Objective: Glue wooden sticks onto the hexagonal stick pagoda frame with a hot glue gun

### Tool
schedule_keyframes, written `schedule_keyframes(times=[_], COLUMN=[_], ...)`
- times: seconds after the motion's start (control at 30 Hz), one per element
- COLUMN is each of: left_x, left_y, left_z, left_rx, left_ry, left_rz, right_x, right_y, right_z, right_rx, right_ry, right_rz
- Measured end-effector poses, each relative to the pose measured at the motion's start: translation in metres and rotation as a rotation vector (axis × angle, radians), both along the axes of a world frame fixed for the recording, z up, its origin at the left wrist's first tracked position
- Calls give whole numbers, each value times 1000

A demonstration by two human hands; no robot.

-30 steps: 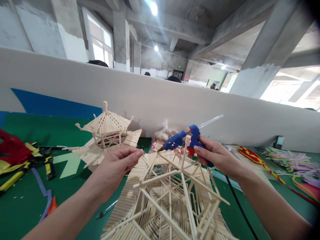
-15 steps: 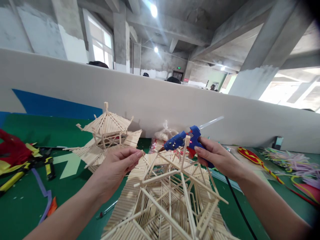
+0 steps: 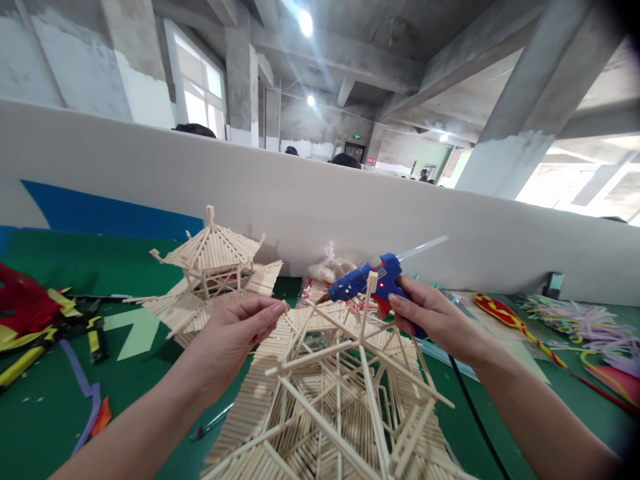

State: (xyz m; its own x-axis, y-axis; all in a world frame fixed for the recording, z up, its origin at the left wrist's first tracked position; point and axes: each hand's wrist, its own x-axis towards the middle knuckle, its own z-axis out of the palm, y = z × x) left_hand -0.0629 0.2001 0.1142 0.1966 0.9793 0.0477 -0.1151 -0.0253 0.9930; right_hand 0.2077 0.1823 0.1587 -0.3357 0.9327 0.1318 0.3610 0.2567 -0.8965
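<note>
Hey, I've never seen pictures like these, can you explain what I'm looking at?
There's no machine here: a person works with two bare hands, seen through a camera worn on their head. The right hand holds a blue glue gun. The left hand pinches a small pale piece. Between and below them is an open framework of wooden sticks. On the green table there's also a roofed stick model behind the left hand, a yellow-and-black tool farther left, and fuzzy colored strips on the right.
</note>
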Motion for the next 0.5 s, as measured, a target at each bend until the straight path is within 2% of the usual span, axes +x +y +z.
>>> schedule_keyframes(times=[0.5], left_x=[-2], left_y=[2], left_z=[-3], left_rx=[0], left_ry=[-1], left_rz=[-9], right_x=[-1], right_y=[1], right_z=[4], right_rx=[11], right_ry=[-79], right_rz=[1])
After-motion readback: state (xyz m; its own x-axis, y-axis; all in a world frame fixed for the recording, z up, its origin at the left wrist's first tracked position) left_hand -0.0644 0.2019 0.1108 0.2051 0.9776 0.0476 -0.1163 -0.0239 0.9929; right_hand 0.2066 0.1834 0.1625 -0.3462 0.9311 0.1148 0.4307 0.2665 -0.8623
